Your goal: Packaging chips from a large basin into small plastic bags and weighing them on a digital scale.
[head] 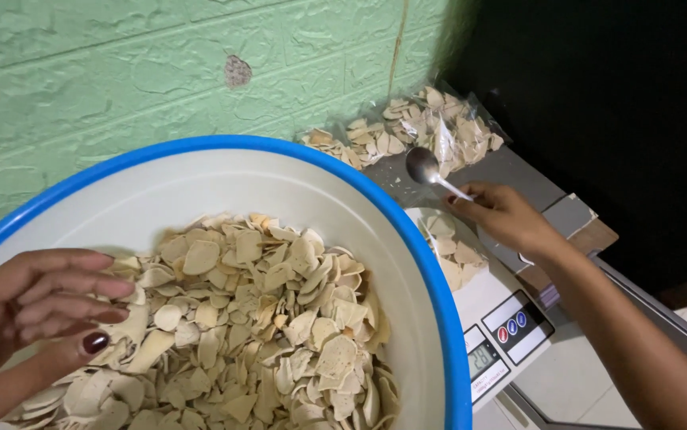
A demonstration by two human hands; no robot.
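Wall (105, 72): pale green, moulded in a brick pattern, with one small patch where the paint has chipped away.
Sealed bags (431, 123): clear plastic packs filled with pale flat chips, lying against the foot of the wall.
Worktop (519, 171): grey surface that carries the bags.
Grey block (570, 213): flat slab at the worktop's edge, resting on a brown board.
Background (614, 95): dark, nothing to be made out.

Home snack-packing corner — digital scale (496, 326), bagged crackers (423, 127) (green wall (105, 72))
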